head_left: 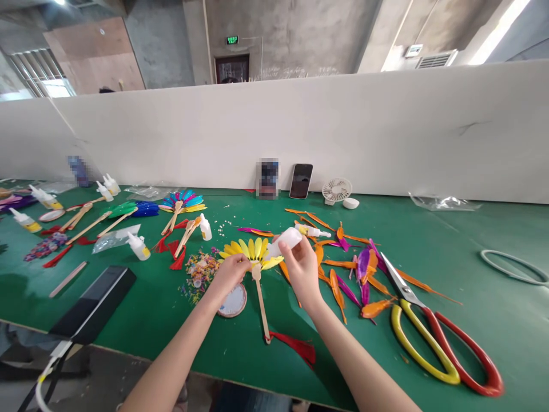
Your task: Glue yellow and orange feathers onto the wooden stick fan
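A small feather fan [259,297] with yellow feathers, a wooden handle and a red tassel [295,346] lies on the green table. My left hand [231,277] is closed at the left side of the fan's head, its fingertips pinching near the feather bases. In my right hand [302,266] is a white glue bottle [288,239], tilted with its lower end up and its nozzle side toward the yellow feathers. Whether glue is coming out cannot be seen. Beneath my left wrist sits a round dish [234,302], beside a pile of colourful small bits [201,276].
Loose orange and purple feathers [364,269] spread to the right, beside large scissors [429,320] with red and yellow handles. Several finished-looking fans [182,203] and glue bottles [139,246] stand left. A black box [96,300] is near the front edge. Phones [301,181] lean against the white partition [214,134].
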